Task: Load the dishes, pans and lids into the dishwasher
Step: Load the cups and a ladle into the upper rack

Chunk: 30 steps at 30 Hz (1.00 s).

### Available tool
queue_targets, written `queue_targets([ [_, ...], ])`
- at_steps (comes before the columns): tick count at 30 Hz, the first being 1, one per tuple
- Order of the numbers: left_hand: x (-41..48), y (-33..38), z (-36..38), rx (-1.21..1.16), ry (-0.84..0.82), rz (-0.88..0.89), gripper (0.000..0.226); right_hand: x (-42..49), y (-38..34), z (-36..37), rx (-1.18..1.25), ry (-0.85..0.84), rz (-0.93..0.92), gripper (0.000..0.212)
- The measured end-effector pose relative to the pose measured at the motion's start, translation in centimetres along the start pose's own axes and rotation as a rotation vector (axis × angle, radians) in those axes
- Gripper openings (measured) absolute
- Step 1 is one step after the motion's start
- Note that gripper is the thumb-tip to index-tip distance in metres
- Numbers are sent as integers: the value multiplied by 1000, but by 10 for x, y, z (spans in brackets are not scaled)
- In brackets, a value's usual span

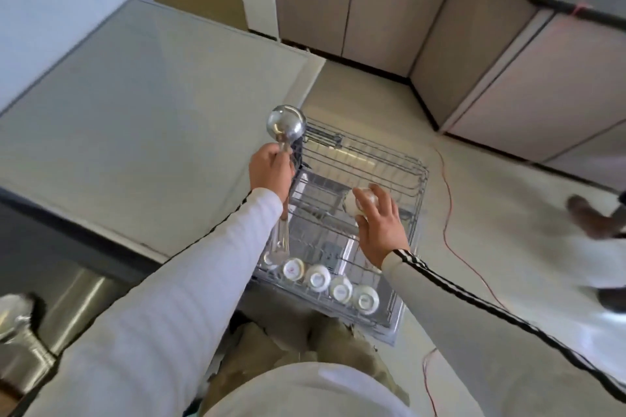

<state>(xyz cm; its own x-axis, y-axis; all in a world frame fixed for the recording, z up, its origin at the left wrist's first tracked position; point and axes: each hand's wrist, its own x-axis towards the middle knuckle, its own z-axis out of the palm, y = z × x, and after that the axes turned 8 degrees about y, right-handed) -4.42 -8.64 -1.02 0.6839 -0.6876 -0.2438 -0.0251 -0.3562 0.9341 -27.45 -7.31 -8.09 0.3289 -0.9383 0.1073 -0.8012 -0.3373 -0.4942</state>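
At centre frame, head view: a grey wire dishwasher rack (421, 186) is pulled out below both hands. The right hand (381, 227) is over the rack's middle, fingers curled round a small white ceramic cup (355, 203) just above the wires; can't tell if it touches them. The left hand (271, 169) is at the rack's left edge, fingers clamped on the handle of a shiny steel ladle (286, 123). Its long axis runs approx. vertical in frame, bowl toward the top, handle end down by a row of upturned white cups (316, 278) along the lower edge. The right hand is nearer free wires, so prob. the cup goes in first.
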Motion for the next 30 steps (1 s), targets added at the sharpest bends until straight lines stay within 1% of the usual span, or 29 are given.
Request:
queue_targets([
  [3, -9, -25, 35, 153, -89, 43, 27, -15, 35, 3, -39, -105, 46, 58],
  [6, -5, -56, 64, 327, -177, 95, 22, -29, 59, 15, -21, -206, 121, 69],
  [8, 0, -74, 80, 437, -231, 100, 18, -35, 69, 29, 12, -247, 167, 68],
  [10, 6, -93, 97, 587, -278, 128, 16, -40, 73, 48, 58, -268, 252, 65],
  [13, 23, -121, 119, 764, -291, 198, 22, -45, 75, 79, 115, -257, 386, 63],
  [17, 54, -151, 148, 884, -357, 305, 35, -50, 81, 116, 110, -248, 387, 62],
  [19, 72, -162, 163, 919, -377, 355, 34, -52, 89, 134, 73, -272, 407, 67],
  [21, 94, -171, 177, 950, -378, 424, 32, -58, 96, 150, 66, -280, 495, 70],
  [23, 117, -178, 189, 974, -382, 485, 31, -65, 100, 164, 96, -274, 570, 68],
  [25, 138, -180, 201, 1033, -408, 545, 29, -70, 99, 175, 101, -251, 585, 69],
  [27, 156, -180, 213, 1058, -411, 590, 28, -75, 96, 183, 84, -187, 591, 71],
  [30, 181, -180, 232, 1063, -402, 656, 33, -80, 92, 190, 29, -118, 600, 76],
])
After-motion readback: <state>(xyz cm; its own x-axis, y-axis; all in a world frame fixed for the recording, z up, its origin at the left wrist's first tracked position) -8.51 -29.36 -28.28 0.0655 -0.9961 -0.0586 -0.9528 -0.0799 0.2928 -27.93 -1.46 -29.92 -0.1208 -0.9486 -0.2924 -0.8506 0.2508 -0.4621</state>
